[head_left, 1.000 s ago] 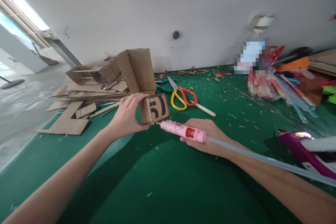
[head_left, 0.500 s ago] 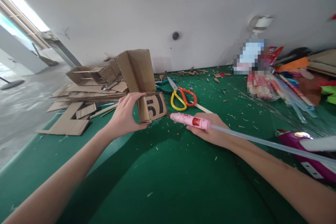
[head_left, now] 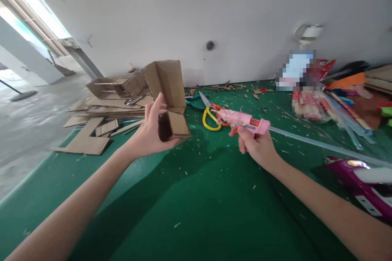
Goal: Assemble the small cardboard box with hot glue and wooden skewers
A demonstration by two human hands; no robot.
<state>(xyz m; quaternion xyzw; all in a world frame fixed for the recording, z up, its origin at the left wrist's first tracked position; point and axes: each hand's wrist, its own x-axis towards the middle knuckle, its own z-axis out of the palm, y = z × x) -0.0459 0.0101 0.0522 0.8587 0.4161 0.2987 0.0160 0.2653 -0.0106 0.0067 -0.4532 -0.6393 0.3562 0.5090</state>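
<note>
My left hand (head_left: 150, 129) grips a small open cardboard box (head_left: 174, 127), lifted above the green mat with its open side facing left. My right hand (head_left: 256, 144) is closed around a pink glue gun (head_left: 241, 119) with an orange trigger; a long clear glue stick (head_left: 324, 145) trails from its back to the right. The gun's nozzle points left, a hand's width to the right of the box and apart from it.
A tall folded cardboard piece (head_left: 167, 83) and a stack of cardboard scraps (head_left: 101, 108) lie behind the box. Yellow-and-orange scissors (head_left: 210, 114) lie behind the gun. Bundled sticks (head_left: 309, 104) and coloured materials sit right; a purple tool (head_left: 358, 183) lies near right. Green mat (head_left: 196, 204) carries scattered chips.
The left hand has lifted and turned the box, hiding its printed face. The right hand has drawn the glue gun away from the box, up and to the right.
</note>
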